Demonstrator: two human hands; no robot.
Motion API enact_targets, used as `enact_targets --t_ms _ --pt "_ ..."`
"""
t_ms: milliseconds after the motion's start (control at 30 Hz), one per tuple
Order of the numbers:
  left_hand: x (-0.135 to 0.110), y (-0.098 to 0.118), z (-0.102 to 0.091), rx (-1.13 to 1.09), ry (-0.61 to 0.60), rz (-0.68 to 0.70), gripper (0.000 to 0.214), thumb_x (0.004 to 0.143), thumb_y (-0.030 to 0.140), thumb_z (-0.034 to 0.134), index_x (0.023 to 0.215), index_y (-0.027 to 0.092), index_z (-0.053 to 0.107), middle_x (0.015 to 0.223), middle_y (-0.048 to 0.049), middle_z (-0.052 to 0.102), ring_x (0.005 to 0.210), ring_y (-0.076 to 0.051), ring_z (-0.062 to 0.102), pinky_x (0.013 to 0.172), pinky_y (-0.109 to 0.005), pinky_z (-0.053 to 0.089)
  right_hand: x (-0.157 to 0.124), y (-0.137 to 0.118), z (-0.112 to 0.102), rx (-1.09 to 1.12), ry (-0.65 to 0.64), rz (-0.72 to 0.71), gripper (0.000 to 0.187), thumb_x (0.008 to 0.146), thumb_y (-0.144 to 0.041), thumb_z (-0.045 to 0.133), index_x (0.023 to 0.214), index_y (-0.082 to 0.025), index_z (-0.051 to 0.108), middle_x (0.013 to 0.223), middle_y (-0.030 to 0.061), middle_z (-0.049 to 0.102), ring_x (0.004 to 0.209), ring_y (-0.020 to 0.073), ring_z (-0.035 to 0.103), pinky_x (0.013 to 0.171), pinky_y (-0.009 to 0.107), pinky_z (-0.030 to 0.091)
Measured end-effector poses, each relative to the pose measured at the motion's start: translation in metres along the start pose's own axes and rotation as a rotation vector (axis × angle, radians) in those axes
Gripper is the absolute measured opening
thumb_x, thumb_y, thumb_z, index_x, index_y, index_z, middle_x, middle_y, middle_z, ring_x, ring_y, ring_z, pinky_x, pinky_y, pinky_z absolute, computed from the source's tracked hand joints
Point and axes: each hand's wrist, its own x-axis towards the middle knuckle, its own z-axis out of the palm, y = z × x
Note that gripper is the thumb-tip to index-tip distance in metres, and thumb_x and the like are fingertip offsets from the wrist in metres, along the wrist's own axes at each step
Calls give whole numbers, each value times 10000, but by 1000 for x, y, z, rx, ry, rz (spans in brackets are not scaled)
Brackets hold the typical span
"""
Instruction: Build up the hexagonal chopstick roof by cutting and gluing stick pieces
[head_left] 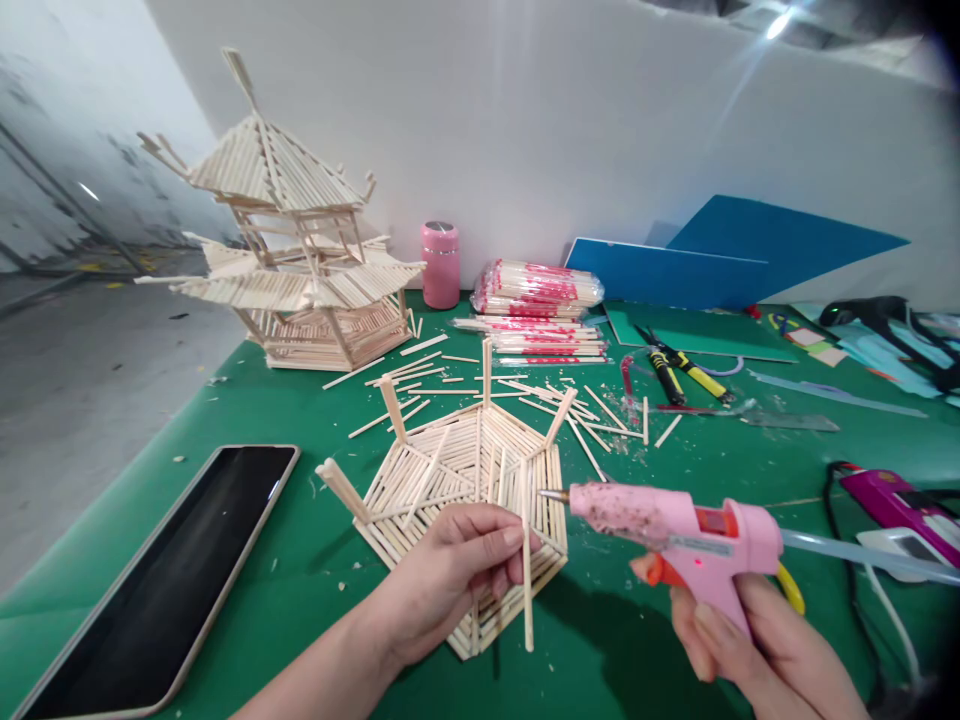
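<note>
My left hand [469, 560] pinches a thin wooden stick [527, 590], held nearly upright over a polygonal base [427, 455] built of glued sticks. Several short posts, such as the post [487, 375] at the back, stand up from the base's corners. In my right hand [739, 625] is a pink hot glue gun [675, 530], its fingers wrapped round the handle beside the orange trigger. The gun's metal nozzle points left, close to the stick but seemingly apart from it. A clear glue stick [862, 555] sticks out of its rear.
A stick-built pavilion [300, 290] stands back left, near a pink canister [440, 265] and wrapped chopstick bundles [536, 305]. Loose sticks [420, 380] lie behind the base. Yellow-handled pliers [679, 375] lie back right, a phone [165, 580] at left, cables [840, 560] at right.
</note>
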Motion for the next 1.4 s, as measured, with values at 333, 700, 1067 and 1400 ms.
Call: enact_targets --t_ms 333,700,1067,1400 --pt "0 6 3 -23 54 35 139 654 228 687 672 91 674 516 -22 567 444 -39 440 428 -134 311 35 16 -40 441 280 326 196 697 -347 629 820 -214 553 510 -27 541 485 123 520 433 202 448" --pt "-1 22 -9 -35 119 207 104 711 203 637 721 103 664 553 -7 552 511 -54 458 497 -143 381 82 44 -80 -281 381 374 411 673 -477 560 915 -148 600 794 93 661 738 251 627 566 296 492" --pt "2 34 -15 29 216 327 88 691 197 640 687 111 659 545 6 546 505 -52 445 478 -144 357 73 -38 41 -595 -105 -234 153 818 -267 426 769 -203 556 721 5 621 635 134 565 562 227 409" --pt "2 32 -15 219 243 339 157 735 200 582 611 109 613 559 11 521 501 -51 399 484 -157 316 102 -58 101 -899 -246 -204 227 766 -295 440 637 -198 598 623 35 651 586 185 590 485 252 316"
